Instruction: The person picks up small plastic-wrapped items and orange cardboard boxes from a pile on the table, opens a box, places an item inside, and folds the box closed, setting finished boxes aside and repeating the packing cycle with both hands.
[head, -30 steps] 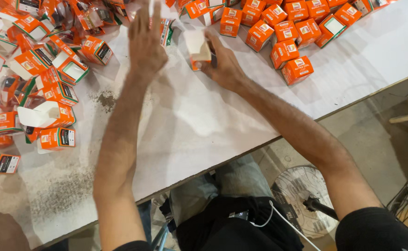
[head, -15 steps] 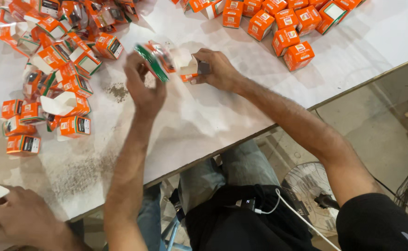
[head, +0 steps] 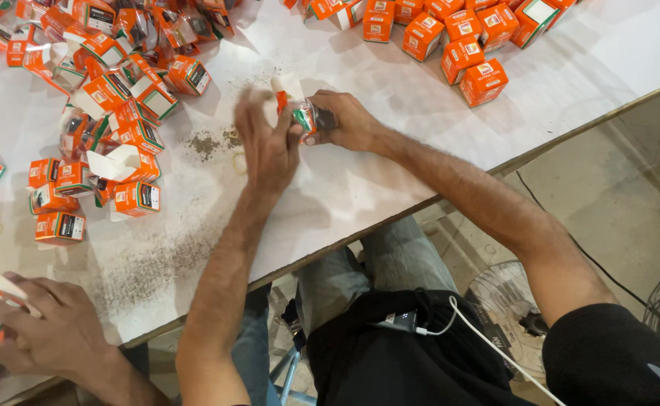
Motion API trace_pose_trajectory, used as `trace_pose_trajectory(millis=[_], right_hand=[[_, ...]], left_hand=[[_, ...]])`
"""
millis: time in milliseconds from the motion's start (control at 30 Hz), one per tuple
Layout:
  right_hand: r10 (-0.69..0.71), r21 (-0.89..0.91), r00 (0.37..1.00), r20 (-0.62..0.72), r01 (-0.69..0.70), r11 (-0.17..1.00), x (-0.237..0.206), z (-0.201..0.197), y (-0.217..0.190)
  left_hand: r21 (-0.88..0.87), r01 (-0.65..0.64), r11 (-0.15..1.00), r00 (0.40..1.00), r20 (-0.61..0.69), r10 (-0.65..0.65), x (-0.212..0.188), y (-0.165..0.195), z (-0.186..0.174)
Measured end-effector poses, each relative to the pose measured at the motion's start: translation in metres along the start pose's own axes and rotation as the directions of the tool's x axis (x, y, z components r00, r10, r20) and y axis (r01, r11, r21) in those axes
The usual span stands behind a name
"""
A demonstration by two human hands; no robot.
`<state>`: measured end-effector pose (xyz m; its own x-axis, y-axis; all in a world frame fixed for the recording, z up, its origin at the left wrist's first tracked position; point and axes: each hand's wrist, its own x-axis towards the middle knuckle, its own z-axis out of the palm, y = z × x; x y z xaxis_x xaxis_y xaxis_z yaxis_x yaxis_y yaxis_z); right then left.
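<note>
Both my hands meet over the middle of the white table [head: 390,135]. My right hand [head: 345,120] grips a small orange box [head: 288,94] with its white flap standing open. My left hand [head: 266,146] presses a clear plastic packet [head: 303,116] with green and orange print against the box's opening. The fingers of the left hand are blurred by motion.
A heap of orange boxes and open cartons [head: 112,83] lies at the left, and a row of closed orange boxes [head: 465,37] at the top right. Another person's hand [head: 44,327] rests at the bottom left. A floor fan [head: 503,308] stands below the table edge.
My left hand has come back from the far pile with a plastic packet and brought it to the box. My right hand has kept hold of the box.
</note>
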<state>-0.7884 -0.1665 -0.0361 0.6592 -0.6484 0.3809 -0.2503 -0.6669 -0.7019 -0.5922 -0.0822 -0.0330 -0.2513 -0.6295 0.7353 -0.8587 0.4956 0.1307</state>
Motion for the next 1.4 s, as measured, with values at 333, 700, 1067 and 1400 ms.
trace_pose_trajectory(millis=[333, 700, 1067, 1400], right_hand=[[-0.116, -0.093, 0.993, -0.011, 0.115, 0.989, 0.0, 0.003, 0.002], [-0.096, -0.273, 0.995, 0.027, 0.1, 0.957, -0.016, 0.007, -0.016], [-0.311, -0.539, 0.95, -0.018, 0.253, 0.804, -0.016, 0.019, -0.017], [-0.192, -0.3, 0.98, -0.048, 0.169, 0.939, -0.012, 0.012, -0.016]], left_hand=[[-0.104, 0.485, 0.869, 0.874, 0.093, -0.477, 0.026, 0.011, 0.014], [-0.645, 0.629, 0.435, 0.705, 0.236, -0.669, 0.031, -0.008, 0.03], [-0.725, 0.611, -0.319, 0.55, 0.678, -0.488, 0.015, -0.031, -0.005], [-0.515, 0.426, 0.744, 0.889, 0.085, -0.45, 0.012, -0.008, 0.016]])
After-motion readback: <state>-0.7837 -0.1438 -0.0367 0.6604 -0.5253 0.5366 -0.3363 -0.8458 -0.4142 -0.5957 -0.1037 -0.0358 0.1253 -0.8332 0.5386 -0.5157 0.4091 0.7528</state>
